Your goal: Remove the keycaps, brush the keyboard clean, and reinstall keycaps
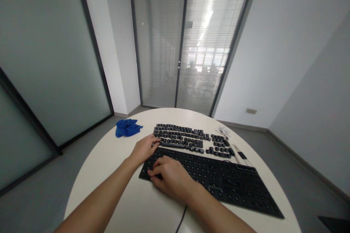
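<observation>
Counter (123, 204) below both arms. Keyboard base (222, 178), bare posts showing, under right hand (165, 173), stretching off to its right. Right hand: fingers curled together at base's left end; grip hidden, cannot tell. Left hand (146, 148): half-curled beside keycaps, hold unclear. Blue cloth (127, 128) beyond left hand. Loose keycaps (198, 143) in rows, right of left hand. Step seems 1-by-1 keycap handling; next move calls for fine pinch, rows undisturbed.

The long black keyboard base (229, 180) looks matt plastic — the crumpled blue cloth (127, 128) soft, the round cream desk (104, 164) smooth.
</observation>
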`<state>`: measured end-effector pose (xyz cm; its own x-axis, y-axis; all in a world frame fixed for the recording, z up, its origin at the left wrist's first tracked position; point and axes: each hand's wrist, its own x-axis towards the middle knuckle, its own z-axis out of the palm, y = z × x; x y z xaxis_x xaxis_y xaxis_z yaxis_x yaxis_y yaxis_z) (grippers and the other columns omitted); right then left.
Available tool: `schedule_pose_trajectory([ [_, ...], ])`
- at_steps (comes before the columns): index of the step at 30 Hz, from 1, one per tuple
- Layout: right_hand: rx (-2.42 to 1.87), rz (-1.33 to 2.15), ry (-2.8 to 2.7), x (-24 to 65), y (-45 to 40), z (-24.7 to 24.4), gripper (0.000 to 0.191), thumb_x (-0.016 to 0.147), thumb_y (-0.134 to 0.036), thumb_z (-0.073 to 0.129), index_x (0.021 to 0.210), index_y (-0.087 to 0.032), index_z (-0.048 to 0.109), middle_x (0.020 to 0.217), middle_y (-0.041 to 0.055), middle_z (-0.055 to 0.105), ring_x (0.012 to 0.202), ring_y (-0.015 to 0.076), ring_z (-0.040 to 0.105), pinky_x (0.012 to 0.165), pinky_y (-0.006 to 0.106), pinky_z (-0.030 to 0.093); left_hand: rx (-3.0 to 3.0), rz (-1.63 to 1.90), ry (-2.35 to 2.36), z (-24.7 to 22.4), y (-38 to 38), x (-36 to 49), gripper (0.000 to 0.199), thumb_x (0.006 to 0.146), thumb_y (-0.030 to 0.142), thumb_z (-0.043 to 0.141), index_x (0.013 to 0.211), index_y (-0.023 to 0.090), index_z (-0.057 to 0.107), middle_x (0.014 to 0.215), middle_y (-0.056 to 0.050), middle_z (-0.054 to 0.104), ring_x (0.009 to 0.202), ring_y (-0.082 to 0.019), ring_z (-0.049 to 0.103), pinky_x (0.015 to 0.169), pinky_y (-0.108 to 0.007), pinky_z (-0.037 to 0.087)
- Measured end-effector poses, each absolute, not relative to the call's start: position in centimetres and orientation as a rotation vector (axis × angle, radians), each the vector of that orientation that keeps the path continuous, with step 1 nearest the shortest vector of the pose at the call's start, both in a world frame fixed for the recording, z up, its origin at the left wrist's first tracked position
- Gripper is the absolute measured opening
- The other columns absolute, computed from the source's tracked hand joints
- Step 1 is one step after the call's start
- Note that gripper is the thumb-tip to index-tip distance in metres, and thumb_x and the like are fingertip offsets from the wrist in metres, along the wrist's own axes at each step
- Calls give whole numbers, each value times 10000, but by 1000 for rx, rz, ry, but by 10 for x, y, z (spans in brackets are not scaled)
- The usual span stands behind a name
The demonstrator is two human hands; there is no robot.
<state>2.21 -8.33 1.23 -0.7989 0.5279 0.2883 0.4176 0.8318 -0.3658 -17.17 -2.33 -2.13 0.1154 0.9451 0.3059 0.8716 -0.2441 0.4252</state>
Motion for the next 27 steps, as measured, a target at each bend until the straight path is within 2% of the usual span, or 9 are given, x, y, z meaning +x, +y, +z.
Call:
schedule_pose_trajectory([
  [6,-675,334,-2678,25,-83,14,223,903,-219,628,1059,-265,780,1003,34,745,925,205,639,829,296,477,2184,778,1865,-22,-21,-171,278,956,332,530,1122,273,745,1150,-45,736,1070,-253,656,878,-313,471],
  [11,-664,278,-2716,27,-81,13,185,913,-237,626,992,-258,791,993,38,739,901,205,626,810,299,474,2104,783,1898,-23,-19,-170,276,924,348,565,1113,282,755,1062,-42,767,977,-257,686,785,-301,470],
  [17,-621,271,-2690,27,-77,7,194,944,-239,588,972,-253,780,976,27,733,885,195,617,804,293,461,2005,824,1894,-25,-16,-172,279,890,391,598,1080,275,766,848,-25,766,803,-227,689,664,-269,431],
  [22,-563,209,-2670,27,-78,-1,171,929,-238,591,1016,-232,738,1008,33,717,919,204,592,829,304,447,1932,863,1825,-29,-9,-176,286,863,419,621,1025,241,775,817,-22,758,742,-203,680,650,-258,439],
  [27,-555,228,-2644,27,-76,-5,182,898,-218,604,1025,-248,731,1006,19,711,911,200,584,825,306,440,1836,902,1800,-33,-5,-177,257,823,428,645,881,212,771,794,-32,762,731,-209,688,656,-267,456],
])
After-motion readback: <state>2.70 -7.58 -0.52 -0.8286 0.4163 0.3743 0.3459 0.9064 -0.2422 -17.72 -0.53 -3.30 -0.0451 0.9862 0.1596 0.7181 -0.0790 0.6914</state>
